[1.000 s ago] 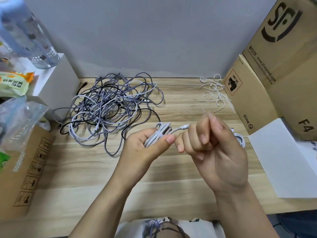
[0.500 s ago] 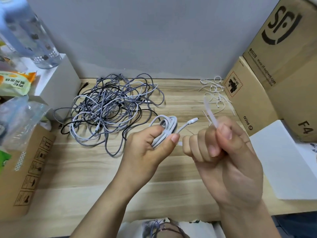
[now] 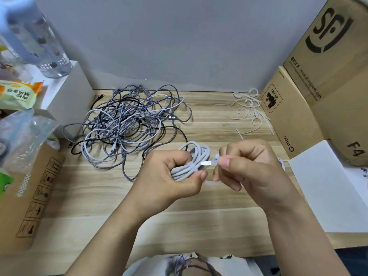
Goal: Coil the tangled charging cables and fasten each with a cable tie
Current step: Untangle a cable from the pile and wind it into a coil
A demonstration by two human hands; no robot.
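Note:
My left hand [image 3: 171, 176] grips a coiled white cable [image 3: 196, 158] above the wooden desk, thumb under the bundle. A white cable tie [image 3: 209, 163] is wrapped round the coil, and my right hand [image 3: 247, 166] pinches its loose end just right of the coil. A tangled heap of grey, white and black cables [image 3: 127, 124] lies on the desk behind my left hand. Loose white cable ties [image 3: 251, 108] lie at the back right. Part of another white coil [image 3: 281, 162] shows behind my right hand.
Cardboard boxes [image 3: 318, 92] stand along the right side, with a white sheet [image 3: 326, 188] in front of them. A white box [image 3: 65, 96] with a clear bottle [image 3: 39, 46] and snack bags sits at the left, above a brown carton [image 3: 29, 196].
My right hand dropped from holding the tie's tail upright and now pinches it close beside the coil. The left hand with the coil shifted slightly right and nearer.

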